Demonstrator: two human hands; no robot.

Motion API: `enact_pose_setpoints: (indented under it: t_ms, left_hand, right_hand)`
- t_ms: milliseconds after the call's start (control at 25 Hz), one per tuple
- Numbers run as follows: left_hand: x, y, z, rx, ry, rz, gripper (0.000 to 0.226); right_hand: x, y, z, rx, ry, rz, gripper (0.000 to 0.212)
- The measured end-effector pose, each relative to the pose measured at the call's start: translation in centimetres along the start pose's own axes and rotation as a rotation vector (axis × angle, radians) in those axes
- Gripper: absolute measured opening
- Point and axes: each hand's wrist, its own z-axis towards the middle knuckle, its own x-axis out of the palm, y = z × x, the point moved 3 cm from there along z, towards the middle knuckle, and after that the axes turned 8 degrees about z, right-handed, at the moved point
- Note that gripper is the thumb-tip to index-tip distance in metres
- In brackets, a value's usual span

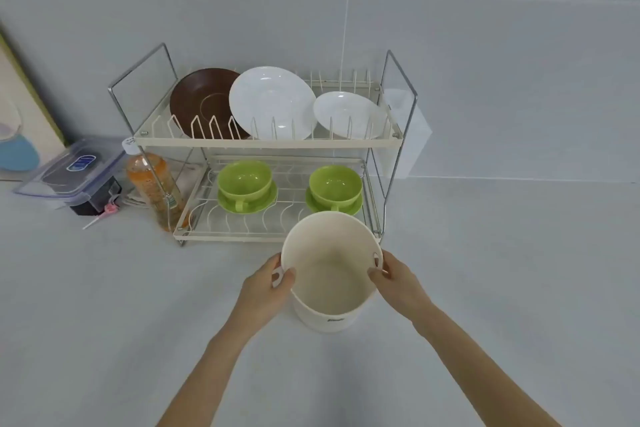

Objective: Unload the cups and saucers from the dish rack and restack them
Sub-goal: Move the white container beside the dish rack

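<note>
A two-tier wire dish rack stands against the wall. Its upper tier holds a brown saucer, a large white plate and a smaller white saucer, all on edge. On the lower tier two green cups sit on green saucers, one at the left and one at the right. In front of the rack I hold an empty cream bucket by its two rim handles, with my left hand on the left handle and my right hand on the right.
Left of the rack stand an orange drink bottle, a clear lidded plastic box on a dark object, and a picture that leans on the wall. A clear holder hangs off the rack's right end. The grey counter spreads around.
</note>
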Motion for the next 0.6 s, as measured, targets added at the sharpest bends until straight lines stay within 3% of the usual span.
enact_pose_setpoints:
  t_ms: [320, 600]
  left_hand:
    - [1.1, -0.8, -1.1, 0.015, -0.074, -0.062, 0.051]
    - [4.1, -4.4, -1.3, 0.114, -0.067, -0.082, 0.047]
  right_hand:
    - [-0.3, -0.7, -0.7, -0.037, -0.063, 0.136, 0.036]
    - [-5.4, -1.9, -1.4, -0.073, -0.163, 0.212, 0.033]
